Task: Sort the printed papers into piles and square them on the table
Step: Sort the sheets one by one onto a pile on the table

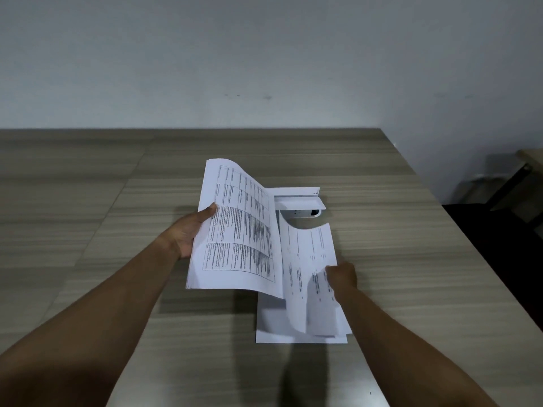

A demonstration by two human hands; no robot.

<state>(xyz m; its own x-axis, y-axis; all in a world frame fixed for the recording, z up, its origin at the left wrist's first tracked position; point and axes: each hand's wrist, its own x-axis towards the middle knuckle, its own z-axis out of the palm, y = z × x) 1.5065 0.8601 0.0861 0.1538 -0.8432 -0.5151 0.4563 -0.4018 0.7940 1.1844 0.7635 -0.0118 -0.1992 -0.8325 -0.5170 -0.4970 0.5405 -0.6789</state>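
Observation:
My left hand (192,230) holds a stack of printed papers (238,230) above the table, thumb on the top sheet, which shows a table of text. My right hand (342,277) pinches a single printed sheet (308,268) by its right edge; the sheet curls and is blurred. Below it a pile of white papers (273,330) lies flat on the table. The fingers of both hands are partly hidden behind paper.
The wood-grain table (117,215) stretches left and back to a plain wall. A white device (299,201) with a dark opening sits just behind the papers. The table's right edge runs diagonally; beyond it are a dark floor and furniture (517,183).

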